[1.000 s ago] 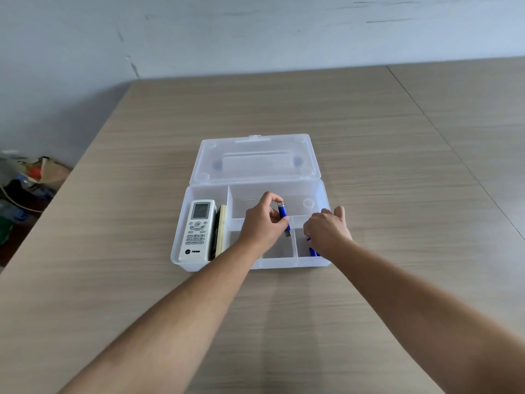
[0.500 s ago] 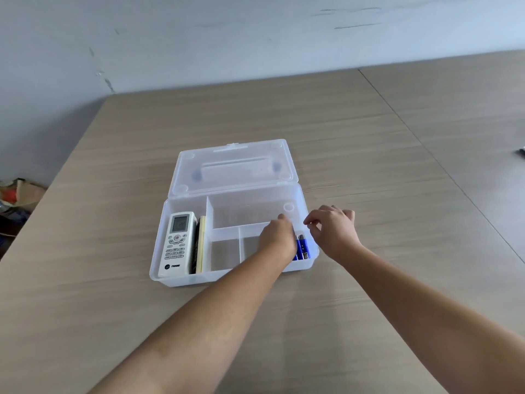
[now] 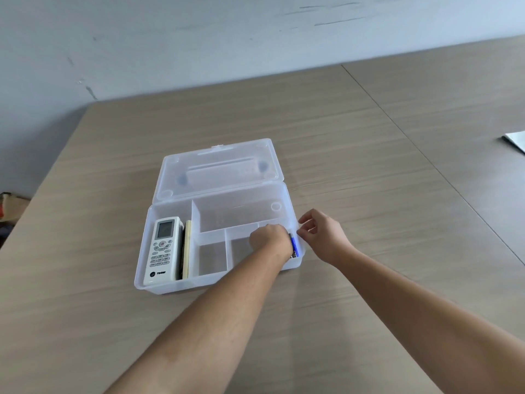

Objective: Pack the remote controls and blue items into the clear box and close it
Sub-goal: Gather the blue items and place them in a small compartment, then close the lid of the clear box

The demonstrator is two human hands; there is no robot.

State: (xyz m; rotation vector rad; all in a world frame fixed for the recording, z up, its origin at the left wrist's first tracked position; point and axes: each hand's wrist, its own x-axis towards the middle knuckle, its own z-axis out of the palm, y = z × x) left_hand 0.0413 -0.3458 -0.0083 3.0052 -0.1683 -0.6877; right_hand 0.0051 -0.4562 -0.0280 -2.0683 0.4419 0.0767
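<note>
- Clear box [image 3: 216,282] sits open on the wood table [image 3: 341,137], roughly mid-table; lid [image 3: 218,169] swung back flat behind it, inner side up.
- Box inside split by dividers: tall compartment at left, one wide compartment at back, small ones along the front.
- White remote control [image 3: 162,250] lies face up in the left compartment, screen end toward the lid, buttons + logo toward the front wall.
- Just beside it on its right, 2nd slim item [image 3: 186,248] stands on edge, cream side showing w/ a dark strip between it and the white remote; looks like another remote but can't tell for sure.
- Blue items [image 3: 293,245] lie in the front-right small compartment, lengthwise front-to-back, silver tip at the near end; only a narrow blue strip shows, rest hidden by the left hand.
- Left hand [image 3: 268,240] reaches over the front wall into that front-right compartment, knuckles up, fingers curled down onto the blue items; fingertips hidden, so can't tell if the grip pinches them or just rests on them.
- Right hand [image 3: 322,237] hovers just outside the box's right wall, near the front-right corner; grip loosely curled, thumb + forefinger close together, nothing in it.
- Wide back compartment and the two front-middle ones show only bare plastic.
- Both forearms bare, coming in from the near edge.
- Farther out: pale wall [image 3: 199,38] behind the table; edge of a flat grey object [image 3: 515,140] at far right of the table; clutter [image 3: 11,206] on the floor at left.
</note>
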